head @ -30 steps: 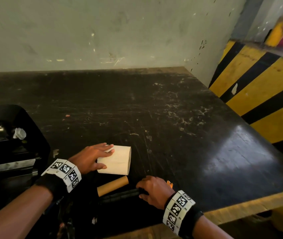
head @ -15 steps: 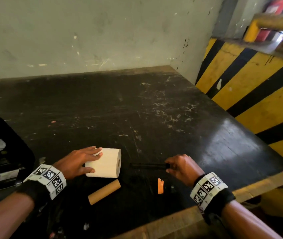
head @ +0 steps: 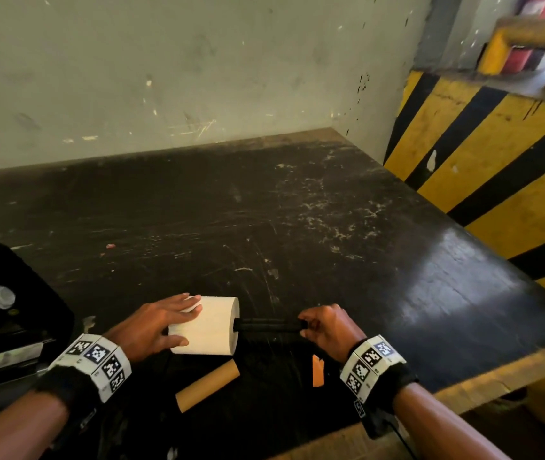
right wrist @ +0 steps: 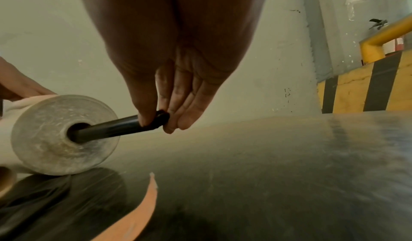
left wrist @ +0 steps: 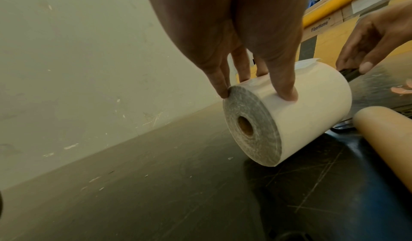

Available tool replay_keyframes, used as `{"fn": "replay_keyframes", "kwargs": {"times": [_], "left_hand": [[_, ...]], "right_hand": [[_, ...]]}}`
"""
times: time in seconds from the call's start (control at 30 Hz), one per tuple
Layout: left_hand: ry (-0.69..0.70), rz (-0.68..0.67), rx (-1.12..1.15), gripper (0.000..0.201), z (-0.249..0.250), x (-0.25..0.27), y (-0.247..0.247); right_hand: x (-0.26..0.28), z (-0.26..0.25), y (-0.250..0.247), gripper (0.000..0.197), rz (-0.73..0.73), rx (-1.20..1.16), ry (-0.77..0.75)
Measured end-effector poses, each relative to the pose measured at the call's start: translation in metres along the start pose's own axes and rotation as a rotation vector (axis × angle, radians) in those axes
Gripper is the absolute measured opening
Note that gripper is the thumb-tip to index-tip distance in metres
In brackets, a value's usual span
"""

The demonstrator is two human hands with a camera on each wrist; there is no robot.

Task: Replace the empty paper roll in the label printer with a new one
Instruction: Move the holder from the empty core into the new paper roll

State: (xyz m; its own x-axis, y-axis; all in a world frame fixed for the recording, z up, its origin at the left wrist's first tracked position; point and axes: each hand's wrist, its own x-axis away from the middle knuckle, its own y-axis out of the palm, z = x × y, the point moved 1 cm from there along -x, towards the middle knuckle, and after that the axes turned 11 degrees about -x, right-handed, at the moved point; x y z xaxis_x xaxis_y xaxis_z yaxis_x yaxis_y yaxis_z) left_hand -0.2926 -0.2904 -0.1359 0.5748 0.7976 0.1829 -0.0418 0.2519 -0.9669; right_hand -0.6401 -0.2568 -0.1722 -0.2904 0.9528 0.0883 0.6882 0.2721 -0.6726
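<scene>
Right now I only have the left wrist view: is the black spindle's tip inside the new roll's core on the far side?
Observer: Yes. The right wrist view shows the black spindle with its tip inside the core hole of the new roll.
Operator: How is it held?
Observer: The right hand pinches the spindle's outer end between thumb and fingers.
Operator: Where's the printer?
Observer: The head view shows the label printer at the table's left edge, left of the left hand.
</scene>
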Motion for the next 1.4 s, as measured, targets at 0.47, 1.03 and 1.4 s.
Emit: {"fn": "replay_keyframes", "kwargs": {"times": [0.47, 1.03, 1.4], "left_hand": [[0.028, 0.010, 0.091, 0.061, -0.009, 0.001, 0.006], [-0.054, -0.018, 0.047, 0.073, -0.007, 0.006, 0.007], [-0.171, 0.005, 0.232, 0.062, 0.006, 0.013, 0.010]], "right_hand": [[-0.016, -0.024, 0.010, 0.013, -0.062, -0.111, -0.127], [-0.036, -0.030, 0.013, 0.034, -0.357, 0.268, 0.146], [-0.038, -0.044, 0.005, 0.027, -0.203, 0.037, -0.015]]}}
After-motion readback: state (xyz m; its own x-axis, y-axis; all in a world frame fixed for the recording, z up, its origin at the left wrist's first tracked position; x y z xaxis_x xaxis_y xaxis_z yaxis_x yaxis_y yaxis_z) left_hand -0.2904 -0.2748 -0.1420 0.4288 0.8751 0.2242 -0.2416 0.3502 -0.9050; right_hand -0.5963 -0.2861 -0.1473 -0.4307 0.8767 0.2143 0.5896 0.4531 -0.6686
